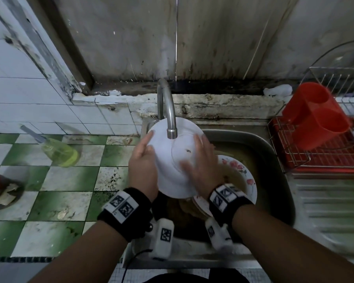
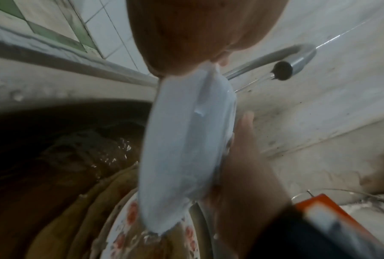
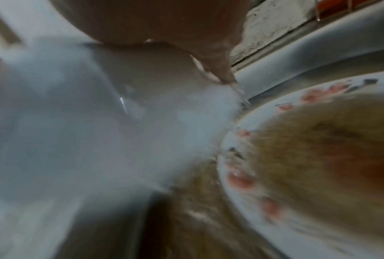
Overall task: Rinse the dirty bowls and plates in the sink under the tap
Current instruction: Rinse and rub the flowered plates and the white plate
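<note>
A white plate (image 1: 168, 174) is held tilted over the sink (image 1: 274, 160), right under the steel tap (image 1: 171, 127). My left hand (image 1: 143, 160) grips its left rim. My right hand (image 1: 200, 166) lies flat on the plate's face with fingers spread, blurred. In the left wrist view the white plate (image 2: 182, 149) shows edge-on, my left palm (image 2: 186, 35) above it, and a thin stream leaves the tap (image 2: 282, 70). A floral plate (image 1: 241, 170) lies below in brown water. The right wrist view is blurred: white plate (image 3: 64, 122), floral plate (image 3: 253, 175).
A red cutlery holder (image 1: 315, 115) stands in a wire dish rack (image 1: 294, 160) to the right of the sink. A ribbed drainboard (image 1: 325, 211) lies in front of it. A bottle of yellow-green liquid (image 1: 59, 152) sits on the green-and-white tiled counter at left.
</note>
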